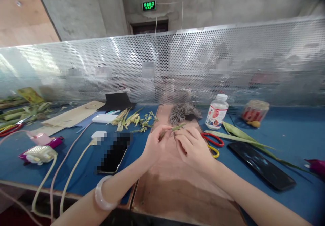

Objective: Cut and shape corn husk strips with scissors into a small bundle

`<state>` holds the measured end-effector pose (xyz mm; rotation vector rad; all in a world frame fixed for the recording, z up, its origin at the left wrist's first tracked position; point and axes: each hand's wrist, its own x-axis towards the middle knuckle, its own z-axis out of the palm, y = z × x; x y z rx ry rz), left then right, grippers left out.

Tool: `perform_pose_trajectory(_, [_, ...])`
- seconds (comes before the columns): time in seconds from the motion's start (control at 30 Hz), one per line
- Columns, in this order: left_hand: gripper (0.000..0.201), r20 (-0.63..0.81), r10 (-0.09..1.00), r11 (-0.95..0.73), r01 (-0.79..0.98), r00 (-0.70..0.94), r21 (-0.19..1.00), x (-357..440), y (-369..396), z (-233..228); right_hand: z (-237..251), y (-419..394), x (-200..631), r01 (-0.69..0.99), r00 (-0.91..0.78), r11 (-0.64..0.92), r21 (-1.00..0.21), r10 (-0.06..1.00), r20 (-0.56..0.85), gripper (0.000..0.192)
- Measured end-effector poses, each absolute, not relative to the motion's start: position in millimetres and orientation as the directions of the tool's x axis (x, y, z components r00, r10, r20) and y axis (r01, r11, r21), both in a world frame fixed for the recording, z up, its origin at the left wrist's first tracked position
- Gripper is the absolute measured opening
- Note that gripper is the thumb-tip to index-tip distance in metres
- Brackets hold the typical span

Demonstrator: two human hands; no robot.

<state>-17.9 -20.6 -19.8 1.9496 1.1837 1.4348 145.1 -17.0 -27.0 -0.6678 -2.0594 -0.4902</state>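
Both hands meet over the wooden strip in the middle of the table. My left hand, closed in a pinch, grips a thin green leaf strip; it looks like plant leaf or husk. Close beside it, my right hand has its fingers bent together at the same strip, and its fingertips are partly hidden. Just beyond the fingers lies a bundle of grey yarn. Red-handled scissors rest right of my right hand, near a yellow handle. Long green leaves lie farther right.
A plastic bottle and a jar stand at the back right. Phones lie on either side, one dark, one partly blurred. Cables cross the left side. Dried plant pieces lie beyond. A perforated metal screen closes the back.
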Motion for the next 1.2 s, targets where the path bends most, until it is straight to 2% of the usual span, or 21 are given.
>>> perform_pose_trajectory(0.13, [0.018, 0.579, 0.805, -0.558, 0.501, 0.132, 0.661, -19.7, -19.5, -22.3, -28.3, -12.1, 150.4, 0.606, -0.575, 0.755, 0.251, 0.197, 0.794, 0.012])
perform_pose_trajectory(0.23, [0.018, 0.584, 0.797, -0.564, 0.542, 0.157, 0.623, -20.7, -18.5, -22.9, -29.7, -7.0, 152.5, 0.529, -0.64, 0.812, 0.246, 0.192, 0.744, 0.018])
perform_pose_trajectory(0.3, [0.017, 0.582, 0.794, -0.572, 0.539, 0.175, 0.618, -21.6, -17.4, -22.9, -29.6, -5.5, 152.4, 0.509, -0.612, 0.851, 0.129, 0.252, 0.749, 0.018])
perform_pose_trajectory(0.43, [0.017, 0.551, 0.801, -0.573, 0.571, 0.235, 0.588, -23.8, -15.1, -22.5, -24.8, -6.4, 152.5, 0.456, -0.473, 0.858, -0.237, 0.46, 0.752, 0.015])
perform_pose_trajectory(0.53, [0.021, 0.552, 0.781, -0.594, 0.619, 0.292, 0.514, -25.0, -14.7, -21.9, -19.6, -5.8, 155.2, 0.414, -0.405, 0.775, -0.477, 0.627, 0.666, 0.012])
perform_pose_trajectory(0.63, [0.023, 0.552, 0.761, -0.621, 0.628, 0.341, 0.469, -25.4, -15.5, -21.6, -16.8, -2.6, 158.5, 0.359, -0.401, 0.681, -0.638, 0.73, 0.554, 0.012])
perform_pose_trajectory(0.83, [0.022, 0.526, 0.771, -0.611, 0.647, 0.359, 0.456, -25.3, -14.8, -23.9, -14.2, 2.1, 160.4, 0.295, -0.392, 0.521, -0.801, 0.83, 0.396, 0.014])
perform_pose_trajectory(1.03, [0.017, 0.515, 0.77, -0.624, 0.61, 0.375, 0.488, -25.3, -12.0, -24.4, -13.0, 3.4, 160.5, 0.255, -0.382, 0.408, -0.877, 0.876, 0.296, 0.015])
perform_pose_trajectory(1.2, [0.016, 0.496, 0.784, -0.614, 0.58, 0.372, 0.536, -22.0, -15.3, -17.4, -17.6, 7.7, 161.0, 0.178, -0.356, 0.343, -0.922, 0.896, 0.265, 0.015])
